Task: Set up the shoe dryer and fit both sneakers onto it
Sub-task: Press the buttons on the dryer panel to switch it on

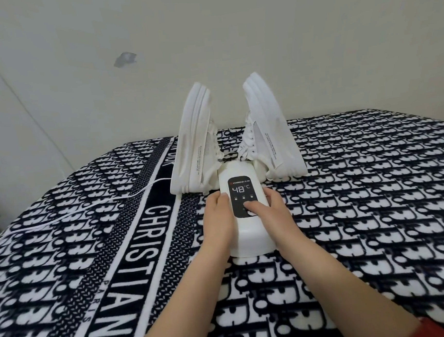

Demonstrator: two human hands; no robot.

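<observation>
Patterned blanket (377,181), right thumb (253,206) hides dryer (248,236) button (unreadable)

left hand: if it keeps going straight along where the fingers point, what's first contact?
The left hand lies along the dryer's left side, fingers pointing away from the person. Straight on, it would likely first meet the heel end of the left sneaker on the dryer. The gap's depth is hard to judge.

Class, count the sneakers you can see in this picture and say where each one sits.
2. One sneaker stands toe-up on the dryer's far left side; the other sneaker stands toe-up on its far right side. None appears hidden.
</observation>
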